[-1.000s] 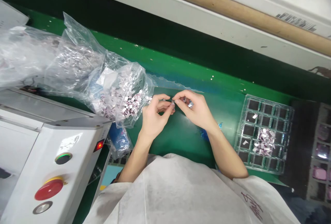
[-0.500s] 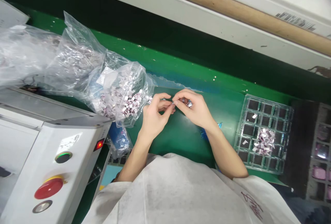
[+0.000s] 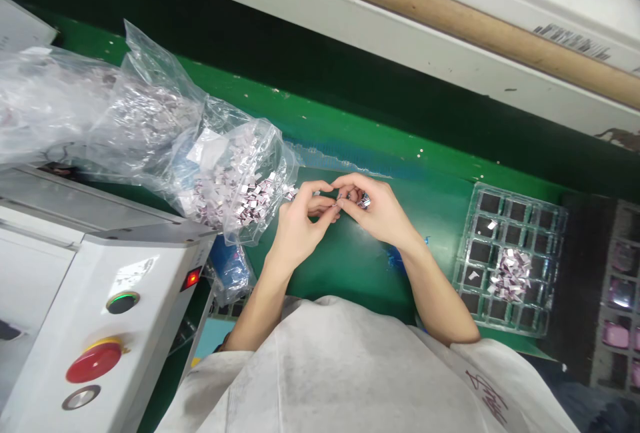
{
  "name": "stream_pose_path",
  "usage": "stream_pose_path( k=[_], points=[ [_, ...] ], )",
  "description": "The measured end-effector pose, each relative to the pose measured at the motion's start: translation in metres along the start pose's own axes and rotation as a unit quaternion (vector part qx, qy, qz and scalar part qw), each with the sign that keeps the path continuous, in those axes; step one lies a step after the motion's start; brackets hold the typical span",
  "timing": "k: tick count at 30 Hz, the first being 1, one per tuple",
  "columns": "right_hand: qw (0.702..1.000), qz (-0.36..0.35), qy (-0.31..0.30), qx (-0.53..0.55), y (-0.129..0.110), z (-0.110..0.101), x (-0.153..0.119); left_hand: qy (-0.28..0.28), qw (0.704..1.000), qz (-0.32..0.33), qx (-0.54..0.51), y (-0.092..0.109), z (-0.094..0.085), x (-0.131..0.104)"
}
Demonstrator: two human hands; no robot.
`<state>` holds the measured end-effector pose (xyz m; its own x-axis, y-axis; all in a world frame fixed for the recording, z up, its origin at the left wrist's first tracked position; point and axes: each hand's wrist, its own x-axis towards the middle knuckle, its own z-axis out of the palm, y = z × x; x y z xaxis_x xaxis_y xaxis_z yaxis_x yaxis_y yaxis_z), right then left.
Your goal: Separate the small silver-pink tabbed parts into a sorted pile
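A: Where are the hands?

B: Out over the dark green work surface, in front of the body. The left hand and the right hand meet at the thumb and index fingertips, each closed to a pinch.

A: What is between the fingertips?

B: I can't tell; anything there is too small and too covered, so its long axis is unreadable too.

A: And close by?

B: Small shiny silver metal pieces show at the curled fingers of the right hand, so that hand is nearer to them. They lie to the right of the pinch. Whether they sit in the palm or on the surface behind, I can't say.

A: Which way is the clear plastic bag of white-and-brown flat pieces?

B: To the left, its end just beside the left hand. The flat pieces point in many directions.

A: And the clear plastic compartment tray?

B: Well apart, on the right, the right forearm nearer. Its long axis runs away from the body, the far end leaning right. A heap of small pale pieces covers some middle compartments.
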<state>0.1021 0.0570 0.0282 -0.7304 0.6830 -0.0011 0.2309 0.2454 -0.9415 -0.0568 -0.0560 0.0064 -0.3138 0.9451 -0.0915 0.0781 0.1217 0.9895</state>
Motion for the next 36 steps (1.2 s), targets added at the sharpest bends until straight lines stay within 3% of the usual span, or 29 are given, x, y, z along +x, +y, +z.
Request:
stream_pose_path(
  k=[4, 7, 11, 15, 23, 30, 36],
  points=[
    [0.999, 0.016, 0.006, -0.034, 0.000, 0.000, 0.000, -0.009, 1.000, 0.006, 0.020, -0.005, -0.001, -0.001],
    [0.998, 0.017, 0.040, -0.050, 0.003, -0.003, 0.000, 0.019, 0.995, 0.041, 0.089, -0.004, -0.010, -0.001],
    [0.989, 0.029, 0.055, -0.134, 0.010, -0.012, 0.002, 0.071, 0.949, 0.113, 0.286, -0.002, -0.033, 0.001],
    [0.975, 0.029, 0.061, -0.211, 0.012, -0.017, 0.006, 0.039, 0.907, 0.132, 0.397, -0.006, -0.044, 0.004],
    [0.954, 0.028, 0.183, -0.237, 0.022, -0.030, 0.022, 0.025, 0.913, 0.120, 0.390, -0.014, -0.027, 0.011],
    [0.933, 0.029, 0.187, -0.305, 0.055, -0.040, 0.033, 0.029, 0.921, 0.109, 0.374, -0.012, -0.027, 0.010],
    [0.927, 0.019, 0.203, -0.316, 0.059, -0.035, 0.034, 0.045, 0.924, 0.090, 0.369, -0.013, -0.028, 0.012]
  ],
)
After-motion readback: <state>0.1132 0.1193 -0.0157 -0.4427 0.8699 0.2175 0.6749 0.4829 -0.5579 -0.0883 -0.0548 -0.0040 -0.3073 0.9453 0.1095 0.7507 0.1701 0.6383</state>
